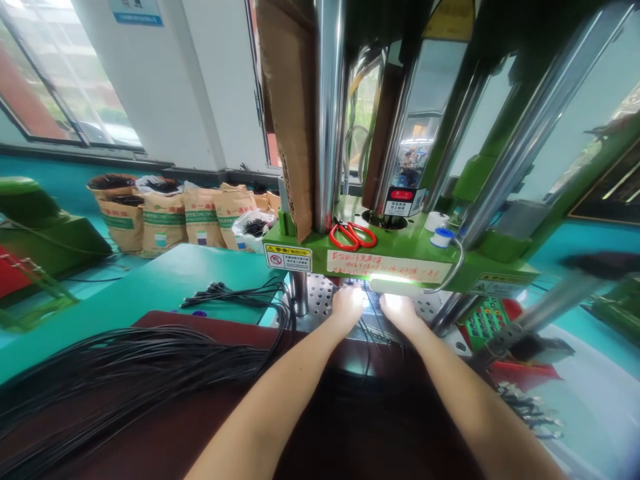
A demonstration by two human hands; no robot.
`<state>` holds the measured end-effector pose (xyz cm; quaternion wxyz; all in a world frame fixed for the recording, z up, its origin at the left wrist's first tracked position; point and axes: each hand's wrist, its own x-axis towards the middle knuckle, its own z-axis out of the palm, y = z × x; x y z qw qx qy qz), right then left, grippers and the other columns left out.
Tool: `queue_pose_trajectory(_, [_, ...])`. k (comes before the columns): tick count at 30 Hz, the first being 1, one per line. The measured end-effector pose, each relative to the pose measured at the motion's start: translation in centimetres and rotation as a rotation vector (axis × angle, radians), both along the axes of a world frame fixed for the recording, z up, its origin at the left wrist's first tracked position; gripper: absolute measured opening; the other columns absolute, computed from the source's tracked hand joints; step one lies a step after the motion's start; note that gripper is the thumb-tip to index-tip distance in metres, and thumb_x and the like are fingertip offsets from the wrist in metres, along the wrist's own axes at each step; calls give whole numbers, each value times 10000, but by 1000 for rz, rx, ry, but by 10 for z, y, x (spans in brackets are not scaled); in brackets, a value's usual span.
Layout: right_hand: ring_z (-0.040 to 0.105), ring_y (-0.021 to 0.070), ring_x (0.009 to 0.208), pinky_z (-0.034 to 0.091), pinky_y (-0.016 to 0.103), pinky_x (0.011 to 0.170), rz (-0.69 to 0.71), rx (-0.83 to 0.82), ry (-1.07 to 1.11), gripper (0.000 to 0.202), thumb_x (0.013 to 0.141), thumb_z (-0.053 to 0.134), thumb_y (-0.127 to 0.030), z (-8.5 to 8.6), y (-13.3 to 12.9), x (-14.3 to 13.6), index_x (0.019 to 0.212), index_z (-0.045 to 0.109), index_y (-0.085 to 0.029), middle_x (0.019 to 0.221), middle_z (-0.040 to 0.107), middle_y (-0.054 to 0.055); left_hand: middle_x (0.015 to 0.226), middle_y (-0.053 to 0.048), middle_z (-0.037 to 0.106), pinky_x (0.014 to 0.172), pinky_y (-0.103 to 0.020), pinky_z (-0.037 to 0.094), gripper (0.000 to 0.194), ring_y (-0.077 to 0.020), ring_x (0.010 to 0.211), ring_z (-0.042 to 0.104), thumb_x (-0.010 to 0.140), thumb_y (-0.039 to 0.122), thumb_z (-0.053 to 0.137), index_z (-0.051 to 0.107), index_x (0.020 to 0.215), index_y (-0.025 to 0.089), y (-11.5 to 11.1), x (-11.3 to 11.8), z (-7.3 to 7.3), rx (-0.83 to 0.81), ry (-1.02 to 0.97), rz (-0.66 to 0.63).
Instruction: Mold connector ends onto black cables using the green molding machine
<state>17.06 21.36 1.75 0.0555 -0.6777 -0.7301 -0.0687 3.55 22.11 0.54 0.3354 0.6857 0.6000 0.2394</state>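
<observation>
Both hands reach under the green press (455,277), beneath its bright lamp (397,287). My left hand (349,303) is over the metal bed on the left, its fingers washed out by glare. Level with it, my right hand (399,308) is a short way to the right, also overexposed at the fingertips. Thin black cables (367,333) hang toward me from between the hands. What either hand holds cannot be made out. The perforated metal plate (320,293) shows beside my left hand.
Red-handled scissors (353,235) and a blue-and-white spool (442,237) lie on the press ledge. Long black cables (150,363) cover the dark red table (165,321) at left. Filled sacks (163,223) stand behind. A red tray with green inserts (487,327) is at right.
</observation>
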Motion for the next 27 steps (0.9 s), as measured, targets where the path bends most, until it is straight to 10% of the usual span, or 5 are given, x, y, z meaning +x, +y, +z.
queue_pose_trajectory(12, [572, 228, 922, 404, 311, 792, 157, 57, -54, 317, 864, 341, -210, -1, -4, 3, 1037, 596, -139, 1013, 631, 134, 1016, -137, 586, 816, -363, 413, 317, -259, 1040, 471, 816, 263, 396, 551, 1055, 126, -13, 15, 14, 369, 384, -20])
queue_pose_trajectory(27, [580, 227, 787, 409, 327, 740, 157, 54, -61, 324, 855, 300, -143, -14, 6, -10, 873, 621, -103, 864, 643, 148, 818, -111, 615, 836, -354, 357, 270, -237, 934, 496, 824, 166, 363, 612, 914, 114, 0, 25, -8, 493, 439, -37])
